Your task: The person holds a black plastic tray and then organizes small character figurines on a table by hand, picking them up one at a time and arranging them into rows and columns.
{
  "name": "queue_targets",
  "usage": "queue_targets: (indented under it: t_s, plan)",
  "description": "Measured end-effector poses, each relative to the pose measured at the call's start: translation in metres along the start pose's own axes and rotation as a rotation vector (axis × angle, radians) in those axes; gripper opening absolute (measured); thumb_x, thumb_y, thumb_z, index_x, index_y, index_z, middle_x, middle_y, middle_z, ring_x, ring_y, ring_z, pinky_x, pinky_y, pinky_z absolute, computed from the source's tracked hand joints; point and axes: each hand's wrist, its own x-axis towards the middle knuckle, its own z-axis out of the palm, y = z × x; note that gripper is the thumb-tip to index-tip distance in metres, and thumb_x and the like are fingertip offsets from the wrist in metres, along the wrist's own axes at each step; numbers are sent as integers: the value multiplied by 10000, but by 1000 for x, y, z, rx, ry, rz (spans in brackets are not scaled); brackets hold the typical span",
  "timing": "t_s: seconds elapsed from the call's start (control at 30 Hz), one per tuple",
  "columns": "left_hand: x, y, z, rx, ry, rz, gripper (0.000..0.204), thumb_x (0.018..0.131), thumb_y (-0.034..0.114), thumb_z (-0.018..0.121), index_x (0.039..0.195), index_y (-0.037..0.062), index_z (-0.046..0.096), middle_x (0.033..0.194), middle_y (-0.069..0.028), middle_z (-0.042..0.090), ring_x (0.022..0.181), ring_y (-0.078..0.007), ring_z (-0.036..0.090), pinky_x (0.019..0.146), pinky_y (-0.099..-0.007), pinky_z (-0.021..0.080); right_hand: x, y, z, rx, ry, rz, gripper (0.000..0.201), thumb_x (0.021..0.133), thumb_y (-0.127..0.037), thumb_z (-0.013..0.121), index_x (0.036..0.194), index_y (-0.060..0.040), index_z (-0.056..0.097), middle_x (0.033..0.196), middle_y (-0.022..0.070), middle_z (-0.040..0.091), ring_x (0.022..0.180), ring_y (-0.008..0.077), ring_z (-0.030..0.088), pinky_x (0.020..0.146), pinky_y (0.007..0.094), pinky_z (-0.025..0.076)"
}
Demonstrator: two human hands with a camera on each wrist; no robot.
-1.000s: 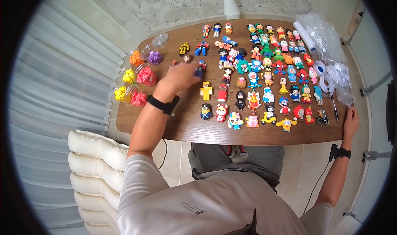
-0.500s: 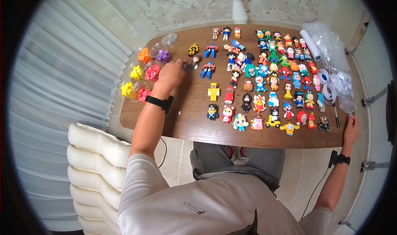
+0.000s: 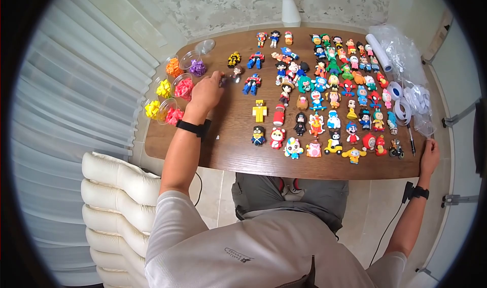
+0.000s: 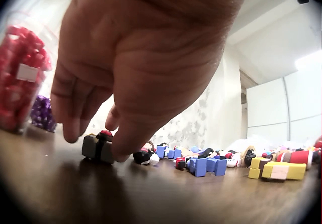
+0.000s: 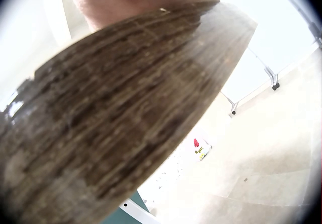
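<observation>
On the left part of the table, my left hand [image 3: 205, 93] reaches down, its thumb and fingers pinching a small toy figure [image 4: 98, 147] with grey, black and red parts. That figure stays low at the tabletop and is mostly covered by the hand in the head view. Just beyond the fingertips is a small brown-haired figure [image 3: 237, 72]. A red-and-blue robot figure [image 3: 251, 84] and a yellow-and-black robot figure [image 3: 234, 60] lie nearby. My right hand [image 3: 430, 155] rests at the table's right front edge, its fingers partly hidden.
Clear tubs of red [image 3: 183, 88], orange [image 3: 174, 67], purple and yellow pieces line the left side. Rows of toy figures [image 3: 333, 100] fill the centre and right. A white roll [image 3: 379, 52], tape rings [image 3: 403, 113], plastic bags and a pen [image 3: 412, 142] lie far right.
My left hand has moved left from beside the red-and-blue robot figure, uncovering it and the brown-haired figure, and now sits near the tubs. The right hand stays at the table edge.
</observation>
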Motion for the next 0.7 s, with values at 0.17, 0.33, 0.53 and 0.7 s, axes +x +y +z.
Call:
queue_targets:
  t_s: [0.17,0.33,0.53,0.7]
  plan:
    - [-13,33,-18,-153,57,164,471,886,199,701,1312,71,546,1069,-193,698,1011,-394,663,854,-483,532,2,5,0,4,-10,6,343,987,-361,603,1095,-47,688,811,41,612,777,139,555,774,309,476]
    - [-15,52,-3,-175,-92,299,443,898,201,686,1308,82,567,1109,-187,691,1054,-379,651,882,-470,524,3,8,3,23,6,-8,349,982,-365,607,1091,-42,686,800,36,601,767,140,545,767,313,474]
    - [-16,60,-1,-158,-110,266,410,904,205,678,1285,79,589,1117,-188,692,1070,-369,653,884,-462,529,1,3,1,7,5,-6,349,982,-363,602,1081,-39,684,790,42,598,759,145,544,759,315,473]
    - [-4,51,-9,-240,42,181,351,905,207,668,1232,82,638,1082,-175,693,1016,-364,658,876,-455,531,1,3,1,14,2,-8,343,981,-356,602,1076,-38,685,786,49,603,753,153,550,757,319,477]
